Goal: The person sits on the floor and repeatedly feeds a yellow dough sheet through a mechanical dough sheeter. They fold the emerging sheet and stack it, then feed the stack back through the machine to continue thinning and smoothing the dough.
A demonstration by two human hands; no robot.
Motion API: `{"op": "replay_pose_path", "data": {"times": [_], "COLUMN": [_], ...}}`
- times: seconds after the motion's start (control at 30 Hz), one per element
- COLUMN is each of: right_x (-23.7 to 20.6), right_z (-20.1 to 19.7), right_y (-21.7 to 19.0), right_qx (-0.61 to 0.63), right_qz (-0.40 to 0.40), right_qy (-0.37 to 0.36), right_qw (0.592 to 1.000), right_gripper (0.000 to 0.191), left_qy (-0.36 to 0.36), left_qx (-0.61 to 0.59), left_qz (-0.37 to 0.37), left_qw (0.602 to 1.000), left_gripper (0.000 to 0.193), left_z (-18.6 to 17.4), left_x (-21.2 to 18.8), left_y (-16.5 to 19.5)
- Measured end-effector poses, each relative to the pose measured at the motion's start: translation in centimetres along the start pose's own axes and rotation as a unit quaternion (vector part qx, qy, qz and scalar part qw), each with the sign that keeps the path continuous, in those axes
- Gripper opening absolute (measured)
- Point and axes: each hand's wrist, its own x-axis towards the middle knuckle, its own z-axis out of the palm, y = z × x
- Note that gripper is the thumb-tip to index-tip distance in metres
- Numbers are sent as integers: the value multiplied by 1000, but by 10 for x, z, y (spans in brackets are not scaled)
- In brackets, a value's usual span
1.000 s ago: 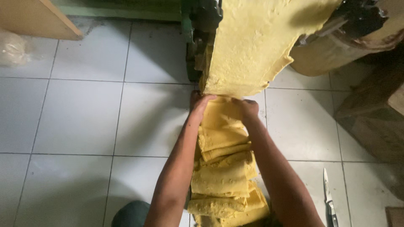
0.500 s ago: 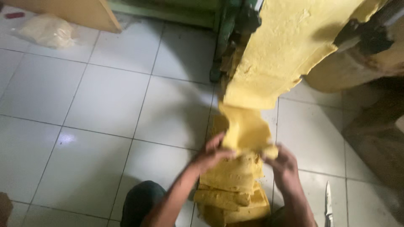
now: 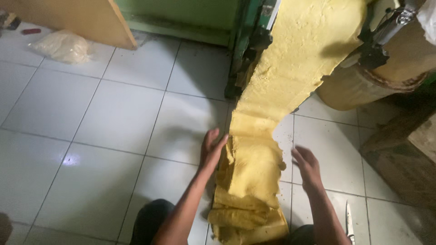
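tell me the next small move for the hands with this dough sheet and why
Probably bring both hands back in to catch the hanging sheet and lay its next fold. The yellow dough sheet runs down from the machine onto the folded stack. The left hand touches the stack's edge, open. The right hand hovers open, apart from the dough.

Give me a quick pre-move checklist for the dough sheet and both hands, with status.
1. Left hand against the folded pile's edge: ok, fingers open, touching.
2. Right hand clear of dough: ok, open, apart from the pile.
3. Yellow dough sheet unbroken from machine down to pile: ok, edges ragged.
4. Folded pile stacked on the tiled floor: ok, layers uneven.
5. Knife away from hands: ok, lying on the floor right of the forearm.
6. Rollers feeding: cannot tell.
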Motion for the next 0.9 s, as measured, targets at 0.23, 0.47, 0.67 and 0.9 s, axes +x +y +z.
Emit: {"op": "replay_pose_path", "data": {"times": [0.23,0.47,0.67,0.9], "right_x": [76,33,-56,-105], "right_z": [59,44,3,17], "right_y": [-51,-61,-76,-76], "right_qx": [53,2,119,104], "right_qz": [199,-17,-69,-18], "right_qy": [-175,-151,-170,-177], "right_qw": [963,988,976,979], "right_gripper": [60,44,43,54], "left_qy": [-193,-260,-304,-233], "left_qx": [43,150,-43,-138], "left_qz": [-189,19,15,-34], "left_qw": [962,954,952,962], "left_gripper": [63,36,40,33], "left_z": [43,35,-3,-12], "left_x": [86,53,-24,-72], "left_y": [33,43,74,50]}}
